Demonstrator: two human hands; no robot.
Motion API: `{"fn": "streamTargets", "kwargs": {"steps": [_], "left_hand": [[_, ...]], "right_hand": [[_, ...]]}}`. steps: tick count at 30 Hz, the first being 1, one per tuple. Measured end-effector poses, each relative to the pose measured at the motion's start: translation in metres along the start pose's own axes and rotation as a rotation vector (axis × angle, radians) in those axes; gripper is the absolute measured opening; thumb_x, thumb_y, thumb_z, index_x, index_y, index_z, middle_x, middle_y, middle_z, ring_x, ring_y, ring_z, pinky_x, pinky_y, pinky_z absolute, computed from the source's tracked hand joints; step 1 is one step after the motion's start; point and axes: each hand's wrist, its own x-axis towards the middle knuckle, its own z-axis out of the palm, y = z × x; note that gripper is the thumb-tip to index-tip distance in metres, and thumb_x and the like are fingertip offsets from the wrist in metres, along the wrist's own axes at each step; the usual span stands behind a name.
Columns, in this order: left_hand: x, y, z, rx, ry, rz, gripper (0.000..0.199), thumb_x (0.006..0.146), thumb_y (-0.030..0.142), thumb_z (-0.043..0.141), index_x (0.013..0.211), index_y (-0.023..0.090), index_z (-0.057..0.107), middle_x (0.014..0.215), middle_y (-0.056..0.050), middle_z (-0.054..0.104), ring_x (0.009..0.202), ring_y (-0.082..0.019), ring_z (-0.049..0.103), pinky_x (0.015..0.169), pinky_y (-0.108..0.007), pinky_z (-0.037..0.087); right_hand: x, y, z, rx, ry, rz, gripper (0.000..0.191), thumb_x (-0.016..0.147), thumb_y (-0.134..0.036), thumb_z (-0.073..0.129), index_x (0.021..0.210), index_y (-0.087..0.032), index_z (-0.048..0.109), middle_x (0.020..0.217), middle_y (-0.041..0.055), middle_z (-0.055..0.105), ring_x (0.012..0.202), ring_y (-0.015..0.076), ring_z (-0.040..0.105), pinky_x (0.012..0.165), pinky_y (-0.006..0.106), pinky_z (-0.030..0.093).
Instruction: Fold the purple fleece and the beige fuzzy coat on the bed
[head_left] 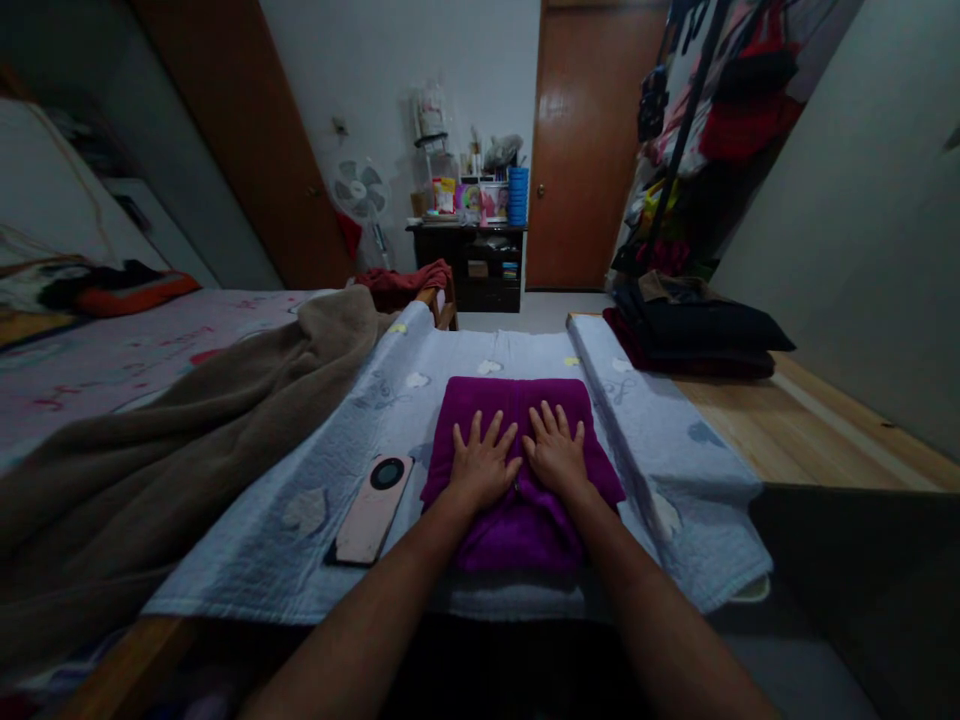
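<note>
A purple garment (517, 535), folded into a rough rectangle, lies on a pale blue quilted cloth (300, 570) with heart shapes. My left hand (484, 465) rests flat on its left half, fingers spread. On the right half lies my right hand (556, 450), also flat with the fingers apart. The two thumbs point toward each other near the middle, close to a small zipper pull. Left of the garment, a pink phone (371, 510) with a round black camera ring lies face down on the cloth.
A brown blanket (187, 430) spreads over the bed at the left. Folded dark clothes (697, 325) are stacked on a wooden surface (795, 430) at the right. Farther back are a fan (361, 190), a black cabinet (487, 265) and a wooden door (577, 150).
</note>
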Motion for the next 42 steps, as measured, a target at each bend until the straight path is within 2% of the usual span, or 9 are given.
{"fn": "streamTargets", "kwargs": {"steps": [6,10,13,17,21,25,30,36,42], "left_hand": [[0.001,-0.003,-0.005,-0.011,-0.025,0.023,0.06,0.09,0.051,0.049,0.146,0.031,0.04,0.158,-0.008,0.028,0.146,-0.038,0.016,0.109,-0.072,0.007],[0.006,-0.011,-0.007,-0.043,-0.079,0.032,0.062,0.093,0.054,0.043,0.148,0.025,0.036,0.158,-0.01,0.026,0.146,-0.031,0.019,0.114,-0.062,0.015],[0.01,-0.02,-0.006,-0.063,-0.074,-0.027,0.066,0.094,0.055,0.038,0.149,0.019,0.033,0.158,-0.014,0.026,0.146,-0.028,0.021,0.116,-0.054,0.018],[0.015,-0.041,-0.002,-0.123,-0.054,-0.199,0.067,0.094,0.057,0.037,0.148,0.018,0.032,0.158,-0.017,0.023,0.146,-0.031,0.02,0.115,-0.056,0.017],[0.016,-0.075,-0.001,-0.34,0.037,-0.408,0.06,0.093,0.045,0.043,0.144,0.014,0.036,0.154,-0.021,0.032,0.143,-0.031,0.028,0.113,-0.053,0.025],[0.007,-0.1,-0.004,-0.771,0.139,-0.511,0.064,0.083,0.032,0.059,0.14,0.016,0.039,0.137,-0.018,0.053,0.122,-0.026,0.055,0.103,-0.043,0.042],[-0.002,-0.101,-0.006,-1.067,0.172,-0.401,0.063,0.068,0.02,0.068,0.129,0.019,0.052,0.128,-0.009,0.06,0.115,-0.022,0.059,0.103,-0.038,0.042],[-0.003,-0.099,-0.01,-1.048,0.186,-0.379,0.046,0.064,0.026,0.07,0.109,0.018,0.064,0.116,-0.006,0.067,0.11,-0.023,0.06,0.101,-0.037,0.043],[-0.005,-0.103,-0.003,-1.011,0.292,-0.431,0.029,0.067,0.036,0.067,0.089,0.018,0.067,0.088,-0.003,0.071,0.085,-0.02,0.066,0.081,-0.032,0.05]], "right_hand": [[-0.003,0.001,0.006,-0.014,0.059,-0.021,0.055,0.096,-0.04,0.039,0.148,-0.025,0.035,0.159,0.0084,0.024,0.146,0.0318,0.017,0.111,0.067,0.01],[-0.003,0.001,0.009,-0.028,0.078,-0.025,0.054,0.096,-0.038,0.04,0.148,-0.024,0.036,0.159,0.0084,0.025,0.146,0.0318,0.017,0.11,0.067,0.01],[-0.003,0.002,0.011,-0.031,0.086,-0.029,0.055,0.096,-0.038,0.04,0.148,-0.024,0.036,0.158,0.0085,0.025,0.146,0.0316,0.017,0.111,0.067,0.009],[-0.003,0.001,0.01,-0.027,0.066,-0.018,0.056,0.095,-0.04,0.04,0.149,-0.023,0.035,0.159,0.0076,0.024,0.146,0.0316,0.017,0.111,0.066,0.01],[-0.003,0.0,0.008,-0.035,0.052,-0.011,0.055,0.096,-0.04,0.038,0.149,-0.023,0.035,0.159,0.0073,0.023,0.146,0.0309,0.016,0.112,0.065,0.009],[-0.002,-0.001,0.006,-0.082,0.007,0.014,0.057,0.097,-0.042,0.034,0.151,-0.024,0.031,0.16,0.0064,0.02,0.147,0.0293,0.013,0.113,0.063,0.009],[-0.002,-0.003,0.005,-0.148,-0.037,0.032,0.058,0.098,-0.044,0.03,0.152,-0.024,0.026,0.161,0.0044,0.015,0.147,0.0281,0.009,0.113,0.062,0.009],[-0.001,-0.003,0.006,-0.151,-0.034,0.042,0.058,0.097,-0.044,0.03,0.152,-0.026,0.026,0.161,0.002,0.015,0.147,0.0268,0.01,0.114,0.061,0.009],[-0.001,-0.002,0.006,-0.144,-0.047,0.044,0.059,0.097,-0.045,0.03,0.152,-0.025,0.026,0.162,0.0033,0.013,0.148,0.0274,0.008,0.113,0.061,0.008]]}}
